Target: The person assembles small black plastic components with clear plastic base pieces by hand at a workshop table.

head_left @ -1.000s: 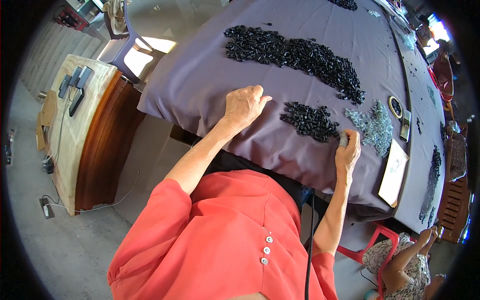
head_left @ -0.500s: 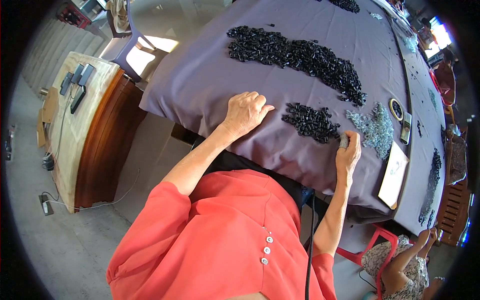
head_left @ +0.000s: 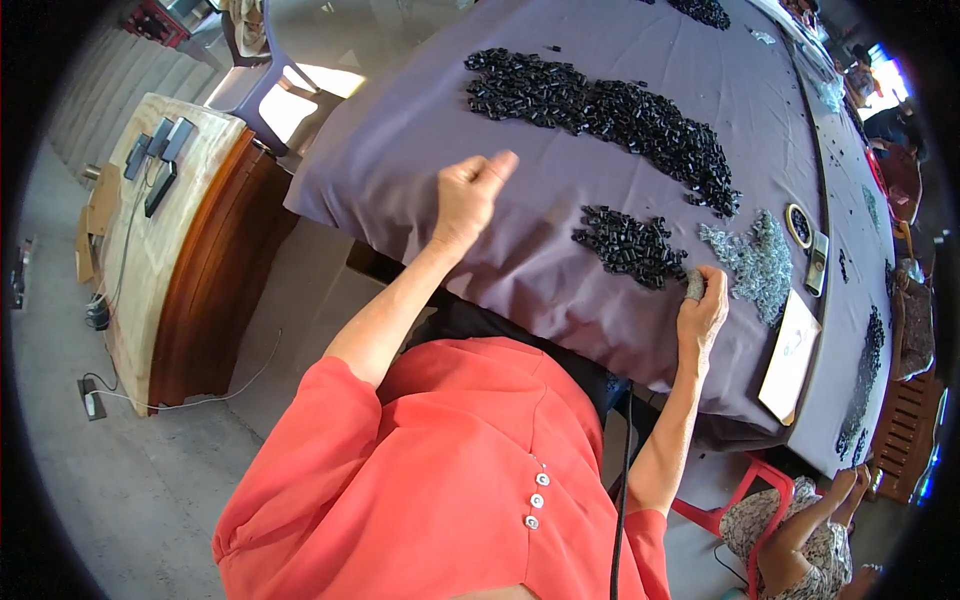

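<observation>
Black, glossy and plastic-looking: a small heap of short, tube-like pieces point(head_left: 628, 246), lying near the front edge of the wrinkled purple-grey tablecloth point(head_left: 545, 180), betw. the bare left hand point(head_left: 468, 200) and the bare right hand point(head_left: 706, 305). Prob. set there for a short reach, apart from the long, thick black band of similar pieces point(head_left: 600, 118) farther back — likely the bulk supply, judging by size. Off to the right, a loose pile of small, clear bluish-grey bits point(head_left: 762, 265), presumably set apart by colour or type.

Grip, R: thumb and fingers bent close together just beside the small heap's near-right end, w/ a rough grey wrap point(head_left: 694, 284) round one fingertip, maybe for padding. Can't tell whether pinching a piece. Grip, L: fingers curled in, seemingly lifted off the cloth, a bit blurred. Can't tell whether empty.

Beyond the clear pile, a pale yellow ring point(head_left: 789, 221) and a slim silver-grey object point(head_left: 818, 265); nearer, a white rectangular board point(head_left: 787, 365) — prob. parked aside to stay out of the way.

Heap's look: roughly oblong, ragged-edged, low, jumbled at all angles, w/ bright glints on dark sides. Too small to tell if hollow.
</observation>
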`<state>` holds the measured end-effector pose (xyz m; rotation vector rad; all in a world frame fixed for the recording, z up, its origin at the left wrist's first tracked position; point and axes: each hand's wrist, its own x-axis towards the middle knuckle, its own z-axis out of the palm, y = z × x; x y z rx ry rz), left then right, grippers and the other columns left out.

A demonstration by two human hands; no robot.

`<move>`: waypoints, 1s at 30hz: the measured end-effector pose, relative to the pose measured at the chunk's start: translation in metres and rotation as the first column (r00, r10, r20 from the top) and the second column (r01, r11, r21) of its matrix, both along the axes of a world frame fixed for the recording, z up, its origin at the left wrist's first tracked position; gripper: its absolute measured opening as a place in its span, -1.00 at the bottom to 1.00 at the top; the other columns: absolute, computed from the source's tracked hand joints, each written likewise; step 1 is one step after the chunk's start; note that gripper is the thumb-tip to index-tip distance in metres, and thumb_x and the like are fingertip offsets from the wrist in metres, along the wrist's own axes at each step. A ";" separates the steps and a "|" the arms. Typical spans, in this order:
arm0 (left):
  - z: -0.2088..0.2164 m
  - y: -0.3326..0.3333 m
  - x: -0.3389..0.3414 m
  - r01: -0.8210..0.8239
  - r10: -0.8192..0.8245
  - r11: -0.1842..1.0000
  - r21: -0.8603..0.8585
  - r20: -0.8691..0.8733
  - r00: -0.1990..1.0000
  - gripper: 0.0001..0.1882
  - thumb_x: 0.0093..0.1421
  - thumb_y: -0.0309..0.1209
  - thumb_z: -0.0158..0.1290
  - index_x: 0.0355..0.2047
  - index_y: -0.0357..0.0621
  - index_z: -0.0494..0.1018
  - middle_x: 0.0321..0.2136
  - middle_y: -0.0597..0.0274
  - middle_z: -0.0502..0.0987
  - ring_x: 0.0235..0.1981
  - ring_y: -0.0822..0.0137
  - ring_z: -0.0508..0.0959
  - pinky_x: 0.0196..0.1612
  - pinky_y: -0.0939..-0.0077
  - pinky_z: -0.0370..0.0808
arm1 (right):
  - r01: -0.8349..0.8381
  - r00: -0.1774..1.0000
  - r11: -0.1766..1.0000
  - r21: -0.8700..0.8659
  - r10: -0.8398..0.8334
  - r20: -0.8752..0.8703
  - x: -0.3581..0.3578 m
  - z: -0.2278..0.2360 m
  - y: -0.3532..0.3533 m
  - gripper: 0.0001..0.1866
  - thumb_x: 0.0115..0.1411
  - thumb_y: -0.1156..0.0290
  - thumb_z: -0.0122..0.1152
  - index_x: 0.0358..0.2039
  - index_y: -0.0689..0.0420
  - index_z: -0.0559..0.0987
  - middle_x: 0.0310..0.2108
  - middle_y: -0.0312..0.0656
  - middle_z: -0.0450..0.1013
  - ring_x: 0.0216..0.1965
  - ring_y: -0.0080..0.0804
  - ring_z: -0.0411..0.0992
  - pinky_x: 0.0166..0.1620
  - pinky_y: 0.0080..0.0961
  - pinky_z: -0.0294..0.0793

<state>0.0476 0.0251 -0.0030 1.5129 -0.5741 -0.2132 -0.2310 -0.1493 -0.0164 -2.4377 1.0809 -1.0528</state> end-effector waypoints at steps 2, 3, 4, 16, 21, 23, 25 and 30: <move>0.008 0.017 0.013 0.011 -0.182 0.959 -0.282 -0.587 0.789 -0.46 0.14 -0.13 0.09 -0.84 0.04 0.10 -0.84 0.47 0.11 -0.80 0.59 0.12 -0.72 0.59 0.04 | 0.000 1.000 1.000 -0.014 0.000 -0.006 0.000 0.000 0.001 -0.82 -0.02 0.67 -0.03 -0.35 0.22 0.41 -0.41 -0.04 0.34 -0.32 -0.04 0.35 -0.21 -0.31 0.33; 0.010 0.026 0.020 -0.030 -0.312 0.898 -0.438 -0.685 0.658 -0.46 0.16 -0.12 0.06 -0.83 0.07 0.05 -0.83 0.47 0.07 -0.81 0.59 0.08 -0.71 0.61 0.02 | 0.010 1.000 1.000 -0.011 -0.011 -0.009 -0.001 -0.002 0.000 -0.81 -0.02 0.67 -0.03 -0.34 0.22 0.42 -0.40 -0.04 0.35 -0.31 -0.04 0.36 -0.21 -0.31 0.34; 0.014 0.035 0.025 -0.054 -0.356 0.881 -0.471 -0.733 0.580 -0.46 0.18 -0.10 0.01 -0.81 0.07 0.03 -0.82 0.46 0.03 -0.82 0.53 0.03 -0.71 0.62 0.00 | -0.005 1.000 1.000 -0.022 0.005 -0.001 -0.001 -0.002 -0.002 -0.84 0.02 0.64 -0.01 -0.34 0.21 0.42 -0.40 -0.04 0.36 -0.32 -0.04 0.36 -0.22 -0.31 0.34; -0.066 0.174 0.038 -0.461 -0.159 0.858 -0.227 -0.970 0.183 -0.56 0.27 -0.07 -0.17 -0.68 -0.02 0.18 -0.77 0.36 0.15 -0.78 0.46 0.16 -0.78 0.62 0.06 | -0.038 0.999 0.999 -0.017 0.038 -0.011 -0.001 -0.008 -0.009 -0.87 0.04 0.62 0.02 -0.34 0.23 0.43 -0.42 -0.03 0.38 -0.34 -0.07 0.37 -0.22 -0.33 0.35; -0.136 0.180 0.084 -0.393 0.178 0.919 -0.023 -0.866 0.468 -0.64 0.25 -0.17 -0.15 -0.64 -0.05 0.26 -0.75 0.28 0.29 -0.79 0.38 0.27 -0.77 0.57 0.07 | -0.012 0.998 0.999 -0.042 0.010 -0.057 -0.004 -0.013 -0.012 -0.87 0.08 0.57 0.02 -0.32 0.21 0.45 -0.40 -0.07 0.43 -0.34 -0.13 0.42 -0.23 -0.36 0.40; -0.144 0.156 0.092 -0.411 0.368 0.903 0.126 -0.720 0.588 -0.65 0.23 -0.22 -0.14 -0.66 -0.08 0.30 -0.75 0.23 0.34 -0.80 0.35 0.31 -0.78 0.54 0.11 | 0.019 0.997 0.999 -0.051 -0.023 -0.076 -0.011 -0.013 -0.011 -0.87 0.08 0.57 0.02 -0.31 0.21 0.45 -0.40 -0.07 0.43 -0.34 -0.13 0.42 -0.22 -0.36 0.40; -0.180 0.155 0.116 -0.515 0.422 0.857 0.028 -0.610 0.670 -0.64 0.17 -0.32 -0.06 -0.73 -0.18 0.41 -0.76 0.12 0.44 -0.85 0.22 0.39 -0.80 0.42 0.27 | 0.016 0.996 0.998 -0.053 -0.020 -0.082 -0.012 -0.011 -0.012 -0.86 0.08 0.57 0.01 -0.31 0.20 0.45 -0.40 -0.07 0.43 -0.35 -0.14 0.43 -0.23 -0.36 0.40; -0.243 0.160 0.154 -0.395 0.164 0.852 -0.343 -0.541 0.825 -0.73 0.15 -0.29 0.02 -0.22 -0.19 0.42 -0.32 0.14 0.49 -0.35 0.21 0.50 -0.32 0.35 0.47 | 0.006 0.996 0.999 -0.054 -0.011 -0.091 -0.007 -0.016 -0.016 -0.85 0.08 0.57 0.01 -0.30 0.21 0.45 -0.40 -0.07 0.43 -0.35 -0.15 0.43 -0.24 -0.36 0.40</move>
